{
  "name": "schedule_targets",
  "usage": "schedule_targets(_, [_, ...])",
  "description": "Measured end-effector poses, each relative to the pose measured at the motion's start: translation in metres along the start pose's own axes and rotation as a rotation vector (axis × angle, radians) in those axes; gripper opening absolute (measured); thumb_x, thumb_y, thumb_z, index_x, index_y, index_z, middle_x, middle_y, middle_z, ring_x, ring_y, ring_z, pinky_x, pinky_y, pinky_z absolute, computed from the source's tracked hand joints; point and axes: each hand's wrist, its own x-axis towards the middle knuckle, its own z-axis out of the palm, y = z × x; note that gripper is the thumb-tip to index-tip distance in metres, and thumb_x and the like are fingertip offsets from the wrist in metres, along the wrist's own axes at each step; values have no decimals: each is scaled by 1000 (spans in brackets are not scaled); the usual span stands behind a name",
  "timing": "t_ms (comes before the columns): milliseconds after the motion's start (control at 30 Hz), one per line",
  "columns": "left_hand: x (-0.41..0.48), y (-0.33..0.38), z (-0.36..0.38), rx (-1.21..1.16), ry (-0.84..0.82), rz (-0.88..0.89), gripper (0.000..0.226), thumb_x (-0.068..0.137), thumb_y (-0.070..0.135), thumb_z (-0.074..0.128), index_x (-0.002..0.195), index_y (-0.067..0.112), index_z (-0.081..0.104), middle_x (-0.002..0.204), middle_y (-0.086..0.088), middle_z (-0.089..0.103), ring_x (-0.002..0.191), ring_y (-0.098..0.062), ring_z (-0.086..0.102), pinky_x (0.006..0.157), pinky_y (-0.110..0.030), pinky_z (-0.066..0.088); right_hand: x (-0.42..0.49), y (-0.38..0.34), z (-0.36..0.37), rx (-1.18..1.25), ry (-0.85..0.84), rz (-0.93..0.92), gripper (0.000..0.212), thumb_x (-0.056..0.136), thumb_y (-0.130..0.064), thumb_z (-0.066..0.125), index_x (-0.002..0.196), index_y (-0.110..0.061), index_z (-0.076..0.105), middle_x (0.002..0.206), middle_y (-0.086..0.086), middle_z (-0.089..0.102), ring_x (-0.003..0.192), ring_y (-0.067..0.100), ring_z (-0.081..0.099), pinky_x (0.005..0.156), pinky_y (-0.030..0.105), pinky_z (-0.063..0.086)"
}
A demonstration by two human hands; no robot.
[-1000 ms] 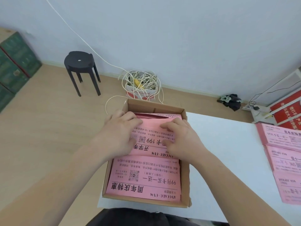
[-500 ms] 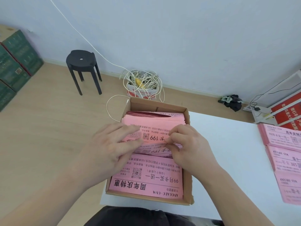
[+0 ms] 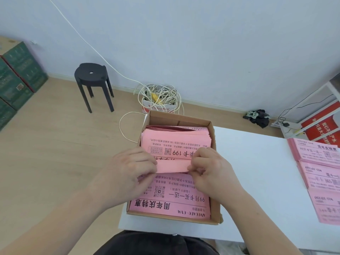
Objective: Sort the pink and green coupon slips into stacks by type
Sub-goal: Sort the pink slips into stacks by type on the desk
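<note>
A cardboard box (image 3: pixel 215 183) sits at the left end of the white table (image 3: pixel 257 181), filled with pink coupon slips (image 3: pixel 176 142). A "199" slip tops the far pile; a "99" slip (image 3: pixel 171 201) lies nearest me. My left hand (image 3: pixel 128 173) and my right hand (image 3: pixel 211 170) pinch the near edges of a bundle of pink slips (image 3: pixel 173 165), lifted so its edge faces me. Sorted pink stacks (image 3: pixel 318 153) lie along the table's right edge. No green slips are visible.
On the wooden floor beyond the table stand a black stool (image 3: pixel 93 83), a small box of tangled white cable (image 3: pixel 159 100) and green cartons (image 3: pixel 16 83) at the left. A white rack with red signs (image 3: pixel 320 124) is at the right.
Both hands slid toward me from the far pile and pinched up a bundle of pink slips, raising its near edge. The view shifted slightly downward.
</note>
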Motion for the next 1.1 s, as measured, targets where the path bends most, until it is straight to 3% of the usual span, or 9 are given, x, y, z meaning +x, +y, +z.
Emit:
schedule_targets(133, [11,-2,-1,55,68,-78,6,92,17,63,88,18,68,98,6,70,89,-20,63,76,-39,53,11,-7,-3,-44,71,37,14,80,-9,80,82,-20,72,89,-10,63,87,18,60,64,33,53])
schedule_targets(267, [37,-8,-2,113,-18,-195,6,88,18,55,92,21,52,107,1,65,110,-23,57,111,-39,38,31,-8,-2,-82,-55,131,19,90,-21,71,108,-19,70,116,-7,67,112,20,60,88,36,54])
schedule_targets(433, [40,-13,0,60,-116,-282,27,82,10,62,96,21,42,92,8,50,88,-19,44,82,-26,27,31,-9,0,-54,-200,213,39,94,-25,64,133,-23,57,135,-10,59,129,13,50,106,27,42])
schedule_targets(600, [39,-15,1,13,-151,-360,34,84,19,64,114,26,49,107,9,57,106,-17,46,92,-30,36,29,-6,2,-47,-212,213,48,92,-20,66,139,-22,57,139,-9,59,133,15,48,110,27,38])
schedule_targets(733, [36,-7,-8,-141,-110,-364,37,87,19,68,120,33,59,117,17,55,106,-4,53,90,-26,44,25,0,2,-11,-180,225,43,90,-21,71,132,-22,62,131,-10,61,125,15,53,105,29,44])
schedule_targets(833, [28,4,-17,-244,-32,-322,34,83,10,71,108,33,67,109,20,55,102,-3,57,79,-16,44,21,0,-3,-1,-58,161,27,82,-9,75,100,-25,64,102,-14,59,100,13,57,79,34,54])
schedule_targets(933, [18,6,-23,-286,-42,-342,40,81,9,74,112,34,70,106,22,56,94,-7,60,77,-19,48,17,-3,-9,45,-122,43,32,71,0,67,77,-28,54,86,-16,52,79,10,54,60,38,53])
schedule_targets(1033, [13,2,-24,-282,-202,-306,31,79,7,70,93,34,75,93,20,60,90,-3,59,73,-18,48,21,-8,-19,77,-253,48,24,69,-4,63,72,-27,57,89,-16,54,82,9,56,64,41,55])
schedule_targets(1100, [10,1,-21,-237,-254,-275,25,75,7,65,83,30,72,86,20,60,91,2,56,72,-12,42,29,-12,-27,53,-330,89,19,74,-15,73,77,-30,63,106,-21,57,103,7,57,81,37,54])
